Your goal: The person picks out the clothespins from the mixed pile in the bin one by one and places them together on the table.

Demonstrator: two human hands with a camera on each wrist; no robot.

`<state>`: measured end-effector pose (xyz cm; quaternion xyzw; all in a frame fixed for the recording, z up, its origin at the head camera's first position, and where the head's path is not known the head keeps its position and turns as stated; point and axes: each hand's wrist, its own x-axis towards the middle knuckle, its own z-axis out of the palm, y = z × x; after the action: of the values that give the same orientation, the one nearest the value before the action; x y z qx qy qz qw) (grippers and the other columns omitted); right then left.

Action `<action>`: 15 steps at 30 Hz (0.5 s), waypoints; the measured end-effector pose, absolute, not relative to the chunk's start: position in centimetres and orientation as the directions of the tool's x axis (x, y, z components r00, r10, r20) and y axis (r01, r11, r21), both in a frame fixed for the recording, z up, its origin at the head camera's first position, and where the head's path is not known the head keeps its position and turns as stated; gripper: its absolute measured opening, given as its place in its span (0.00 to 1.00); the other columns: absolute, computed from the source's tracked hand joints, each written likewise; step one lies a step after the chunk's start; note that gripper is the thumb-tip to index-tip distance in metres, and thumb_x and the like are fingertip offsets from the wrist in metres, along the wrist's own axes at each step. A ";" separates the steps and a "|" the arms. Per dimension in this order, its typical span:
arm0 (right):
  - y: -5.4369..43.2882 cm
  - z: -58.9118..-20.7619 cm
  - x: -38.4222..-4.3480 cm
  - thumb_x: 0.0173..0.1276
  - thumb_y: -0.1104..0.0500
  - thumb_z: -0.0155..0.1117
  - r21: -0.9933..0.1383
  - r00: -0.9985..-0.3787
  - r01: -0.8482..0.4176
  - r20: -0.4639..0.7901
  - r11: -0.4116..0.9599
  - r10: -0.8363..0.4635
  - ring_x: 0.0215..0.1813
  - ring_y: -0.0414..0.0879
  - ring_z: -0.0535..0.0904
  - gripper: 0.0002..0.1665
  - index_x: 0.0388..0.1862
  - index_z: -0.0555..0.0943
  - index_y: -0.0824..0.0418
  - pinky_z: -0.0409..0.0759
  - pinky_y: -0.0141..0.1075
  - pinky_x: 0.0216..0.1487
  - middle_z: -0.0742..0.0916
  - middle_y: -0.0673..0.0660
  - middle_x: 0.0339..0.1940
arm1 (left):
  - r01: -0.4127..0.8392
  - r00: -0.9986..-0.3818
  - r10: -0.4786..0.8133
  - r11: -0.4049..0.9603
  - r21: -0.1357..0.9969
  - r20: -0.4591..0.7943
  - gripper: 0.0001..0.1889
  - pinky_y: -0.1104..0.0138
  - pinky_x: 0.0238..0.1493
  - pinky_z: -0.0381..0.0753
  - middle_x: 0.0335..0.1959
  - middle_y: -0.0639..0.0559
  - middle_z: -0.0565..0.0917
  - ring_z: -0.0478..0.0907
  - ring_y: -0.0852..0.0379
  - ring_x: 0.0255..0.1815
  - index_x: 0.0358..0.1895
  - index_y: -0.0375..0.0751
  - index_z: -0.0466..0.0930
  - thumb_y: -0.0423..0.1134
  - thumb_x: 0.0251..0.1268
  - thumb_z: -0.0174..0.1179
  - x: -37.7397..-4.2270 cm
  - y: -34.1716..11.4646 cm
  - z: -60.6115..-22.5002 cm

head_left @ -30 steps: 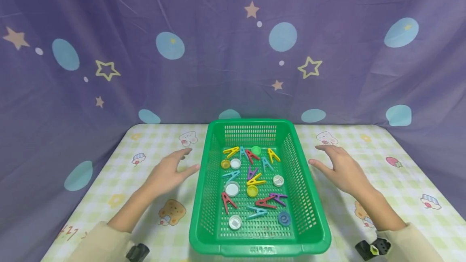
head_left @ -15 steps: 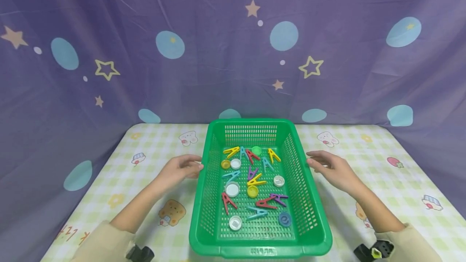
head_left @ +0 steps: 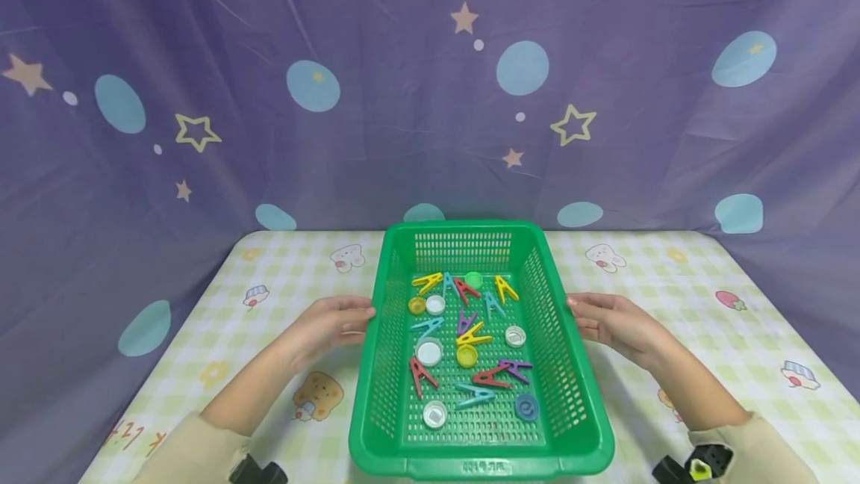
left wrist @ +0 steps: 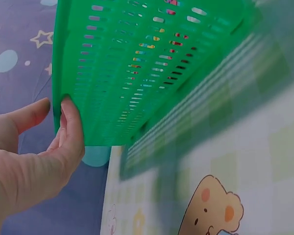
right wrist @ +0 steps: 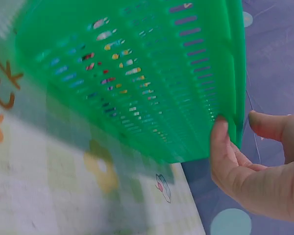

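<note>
A green plastic basket [head_left: 497,467] with slotted walls stands in the middle of the table. Inside it lie several clothespins, among them a red clothespin [head_left: 492,378] and a yellow clothespin [head_left: 473,335]. Several bottle caps are mixed in, such as a white cap [head_left: 428,352] and a blue cap [head_left: 527,407]. My left hand [head_left: 334,326] grips the left rim, its thumb over the edge and fingers [left wrist: 72,125] against the outer wall below. On the opposite side my right hand [head_left: 618,324] holds the right rim likewise, its fingers [right wrist: 220,147] under the lip.
The table wears a checked cloth [head_left: 732,364] printed with cartoon figures. Behind it hangs a purple curtain [head_left: 403,95] with stars and blue ovals, close to the basket's far end. Dark wrist devices sit near both sleeves.
Both hands have come inward from beside the basket, and their fingers have closed in at its left and right rims. The basket and its contents stay in place.
</note>
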<state>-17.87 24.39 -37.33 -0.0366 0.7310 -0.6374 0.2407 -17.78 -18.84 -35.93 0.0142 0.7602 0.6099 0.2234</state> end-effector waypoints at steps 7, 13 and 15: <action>24.3 -37.6 -17.9 0.75 0.59 0.52 -0.943 -0.847 0.334 -0.296 -0.009 -0.442 0.44 0.33 0.84 0.42 0.72 0.44 0.81 0.82 0.27 0.50 0.87 0.41 0.41 | -0.295 -0.888 0.296 0.219 0.930 -0.352 0.31 0.65 0.59 0.81 0.54 0.42 0.81 0.82 0.61 0.48 0.67 0.21 0.61 0.39 0.68 0.57 -17.9 -19.1 -36.0; 24.0 -37.6 -17.9 0.74 0.60 0.53 -0.942 -0.869 0.335 -0.314 0.012 -0.382 0.40 0.32 0.83 0.42 0.72 0.44 0.81 0.82 0.26 0.48 0.86 0.41 0.38 | -0.289 -0.889 0.300 0.216 0.933 -0.345 0.29 0.63 0.59 0.81 0.51 0.46 0.84 0.83 0.61 0.46 0.65 0.21 0.64 0.37 0.67 0.58 -18.4 -19.0 -36.3; 23.7 -37.5 -17.8 0.74 0.61 0.53 -0.940 -0.875 0.342 -0.324 0.013 -0.361 0.41 0.33 0.84 0.42 0.73 0.44 0.80 0.82 0.26 0.49 0.86 0.41 0.39 | -0.287 -0.886 0.310 0.218 0.933 -0.344 0.27 0.62 0.59 0.81 0.51 0.44 0.84 0.83 0.59 0.47 0.64 0.22 0.65 0.36 0.67 0.58 -18.8 -19.2 -36.4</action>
<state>-17.81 23.71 -37.52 -0.0070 0.6664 -0.7023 0.2502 -18.76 -19.16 -36.43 0.0079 0.7429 0.6254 0.2385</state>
